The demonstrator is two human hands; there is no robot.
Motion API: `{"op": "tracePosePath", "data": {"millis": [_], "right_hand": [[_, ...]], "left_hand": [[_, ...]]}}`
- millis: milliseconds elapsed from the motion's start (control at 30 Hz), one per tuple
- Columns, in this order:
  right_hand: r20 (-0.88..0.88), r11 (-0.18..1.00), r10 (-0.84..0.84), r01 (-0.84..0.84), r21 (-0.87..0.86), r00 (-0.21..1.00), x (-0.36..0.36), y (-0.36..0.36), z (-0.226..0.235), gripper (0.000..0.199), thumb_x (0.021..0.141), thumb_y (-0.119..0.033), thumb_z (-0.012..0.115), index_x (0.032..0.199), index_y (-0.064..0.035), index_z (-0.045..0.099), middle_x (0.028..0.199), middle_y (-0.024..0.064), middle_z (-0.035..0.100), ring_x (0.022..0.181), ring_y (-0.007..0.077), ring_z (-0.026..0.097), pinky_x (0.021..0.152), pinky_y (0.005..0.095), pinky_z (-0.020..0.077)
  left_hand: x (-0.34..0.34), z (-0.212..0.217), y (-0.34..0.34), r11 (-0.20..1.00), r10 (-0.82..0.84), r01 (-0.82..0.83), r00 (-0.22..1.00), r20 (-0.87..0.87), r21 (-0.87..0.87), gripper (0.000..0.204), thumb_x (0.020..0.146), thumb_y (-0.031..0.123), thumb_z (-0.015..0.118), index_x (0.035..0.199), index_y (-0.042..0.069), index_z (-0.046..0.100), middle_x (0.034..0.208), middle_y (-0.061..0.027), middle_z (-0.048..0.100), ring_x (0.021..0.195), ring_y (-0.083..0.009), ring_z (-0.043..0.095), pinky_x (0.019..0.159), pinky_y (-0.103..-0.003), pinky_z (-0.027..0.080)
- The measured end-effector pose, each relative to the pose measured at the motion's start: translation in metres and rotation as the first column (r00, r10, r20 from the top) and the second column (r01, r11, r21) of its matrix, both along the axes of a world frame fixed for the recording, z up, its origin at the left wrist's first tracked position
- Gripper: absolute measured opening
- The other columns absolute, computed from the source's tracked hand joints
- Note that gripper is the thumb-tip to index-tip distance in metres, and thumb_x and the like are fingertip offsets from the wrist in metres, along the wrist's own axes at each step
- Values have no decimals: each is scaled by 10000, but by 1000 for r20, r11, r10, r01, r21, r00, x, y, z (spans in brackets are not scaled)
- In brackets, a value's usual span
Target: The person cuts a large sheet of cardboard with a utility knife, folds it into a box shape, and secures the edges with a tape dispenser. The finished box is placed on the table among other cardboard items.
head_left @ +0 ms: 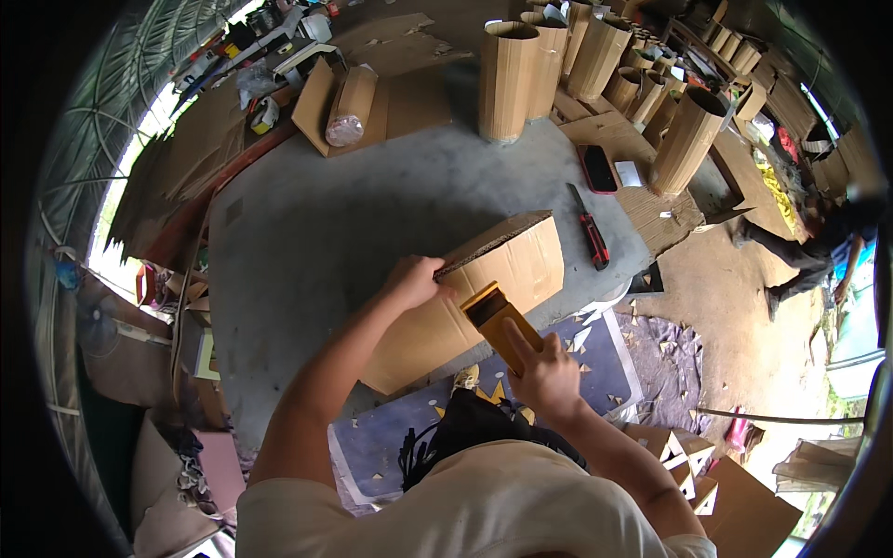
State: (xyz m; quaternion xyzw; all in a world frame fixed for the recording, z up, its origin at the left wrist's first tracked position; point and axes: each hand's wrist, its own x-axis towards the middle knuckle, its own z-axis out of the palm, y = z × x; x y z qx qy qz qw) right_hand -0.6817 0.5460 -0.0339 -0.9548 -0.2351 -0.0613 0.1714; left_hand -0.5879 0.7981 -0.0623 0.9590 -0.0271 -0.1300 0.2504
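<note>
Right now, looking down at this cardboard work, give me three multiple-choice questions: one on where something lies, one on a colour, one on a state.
1. Where does the red utility knife lie?
A. On the grey table, right of the cardboard sheet
B. Inside a cardboard tube
C. In the left hand

2. What colour is the flat tool in the right hand?
A. Blue
B. Yellow-orange
C. White

3. What is the left hand doing?
A. Hanging free of everything
B. Gripping the top edge of the cardboard sheet
C. Holding the phone

Answers:
1. A, since the knife rests on the table just beyond the sheet's right end, near the dark phone.
2. B, since the tool shows yellow-orange against the brown cardboard.
3. B, since its fingers curl over the sheet's upper edge.
</note>
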Motion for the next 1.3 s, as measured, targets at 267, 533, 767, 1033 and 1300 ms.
{"op": "tracePosePath", "data": {"millis": [267, 533, 767, 1033, 1300], "right_hand": [[24, 989, 45, -48, 141, 999, 8, 7, -69, 803, 610, -199, 702, 1343, -268, 381, 811, 173, 452, 580, 296, 559, 506, 356, 502], [-205, 999, -14, 24, 47, 979, -24, -29, -106, 632, 686, -197, 638, 1289, -227, 455, 816, 180, 494, 616, 292, 578, 490, 356, 501], [-449, 974, -89, -16, -226, 889, 12, 27, -61, 483, 719, -182, 568, 1179, -43, 522, 783, 176, 581, 653, 233, 610, 501, 304, 500], [-2, 747, -206, 156, -647, 979, -10, 94, -100, 164, 743, -120, 542, 798, 0, 638, 749, 148, 545, 606, 262, 553, 398, 401, 429], [-279, 983, -174, 150, -104, 944, -37, -85, -15, 423, 647, -239, 692, 1060, -213, 604, 798, 113, 553, 621, 256, 620, 497, 340, 510]], "left_hand": [[20, 14, -50, 938, 112, -114, 993, 23, 327, 759, 667, 651, 609, 931, -61, 612, 875, -225, 639, 854, -342, 627, 743, -380, 500], [12, -19, -55, 798, 44, -192, 964, 262, 571, 789, 645, 696, 580, 1036, 13, 513, 710, -184, 625, 633, -350, 628, 540, -422, 510], [-13, -55, -68, 629, -331, -315, 719, 611, 711, 953, 724, 659, 494, 1332, -47, 292, 1135, -131, 473, 811, -222, 467, 712, -348, 386], [-20, -63, -73, 673, -384, -185, 740, 552, 716, 979, 692, 657, 524, 1364, -1, 252, 1431, -244, 175, 1276, -370, 265, 1027, -516, 208], [-143, -116, -84, 989, -148, 145, 935, 323, 34, 369, 870, 209, 525, 1180, 8, 510, 1222, -130, 512, 1122, -280, 487, 936, -388, 386]]}}
